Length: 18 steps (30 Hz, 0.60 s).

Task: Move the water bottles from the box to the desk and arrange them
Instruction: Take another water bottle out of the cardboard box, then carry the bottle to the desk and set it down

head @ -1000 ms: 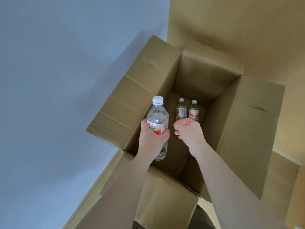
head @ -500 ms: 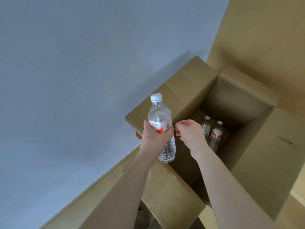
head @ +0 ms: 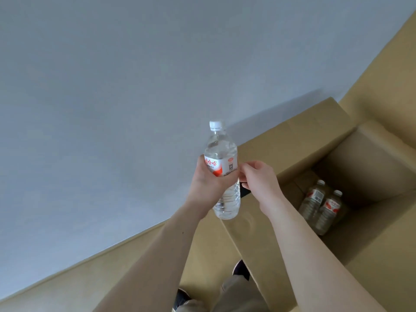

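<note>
One clear plastic water bottle (head: 222,176) out of the open brown cardboard box (head: 292,140), two more left inside.

Nearest the camera, the left hand (head: 208,183) gripped the white-capped, red-and-white-labelled bottle round its middle, upright, held over the box's near flap beside the pale grey surface (head: 112,109), probably the desk. The right hand (head: 258,179) sat just beside the label with its fingers curled; whether it pinched the label or held nothing I could not tell. To do the carry well, the bottle should stay upright, gripped at the label band, and be set down squarely to start a tidy row. Farther off, two matching bottles (head: 322,207) stood touching in the box's bottom corner. The box's right side ran out of view, and the dark shoes (head: 242,270) below were partly hidden.
</note>
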{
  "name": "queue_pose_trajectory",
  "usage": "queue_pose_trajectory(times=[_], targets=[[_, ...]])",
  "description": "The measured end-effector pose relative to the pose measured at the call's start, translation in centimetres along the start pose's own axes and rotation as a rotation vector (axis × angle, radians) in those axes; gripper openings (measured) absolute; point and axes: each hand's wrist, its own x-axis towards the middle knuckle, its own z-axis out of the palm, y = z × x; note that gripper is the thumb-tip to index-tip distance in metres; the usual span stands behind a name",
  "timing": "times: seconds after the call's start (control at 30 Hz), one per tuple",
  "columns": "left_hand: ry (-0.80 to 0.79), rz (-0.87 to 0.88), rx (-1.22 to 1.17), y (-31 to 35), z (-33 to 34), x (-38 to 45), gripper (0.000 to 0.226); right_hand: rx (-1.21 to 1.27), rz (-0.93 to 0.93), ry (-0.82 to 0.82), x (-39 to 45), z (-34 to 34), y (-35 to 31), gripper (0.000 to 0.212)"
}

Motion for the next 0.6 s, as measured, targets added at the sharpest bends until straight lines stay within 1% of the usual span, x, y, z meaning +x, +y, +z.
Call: queue_pose_trajectory(times=[0.17, 0.4, 0.53, 0.6], targets=[[0.112, -0.002, -0.014, -0.9, -6.5, -2.6, 0.067, -0.090, -0.013, -0.053, -2.3, 6.4, 0.0, 0.015], [0.244, -0.014, -0.061, -4.2, -16.8, -7.5, 0.062, -0.197, -0.025, -0.191, -6.4, 16.4, 1.3, 0.011], [0.326, -0.032, -0.103, -6.6, -22.6, -10.9, 0.054, -0.260, -0.025, -0.294, -9.1, 21.9, 2.1, 0.013], [0.363, -0.044, -0.126, -7.8, -25.3, -12.8, 0.054, -0.289, -0.038, -0.354, -10.4, 24.6, 2.4, 0.013]])
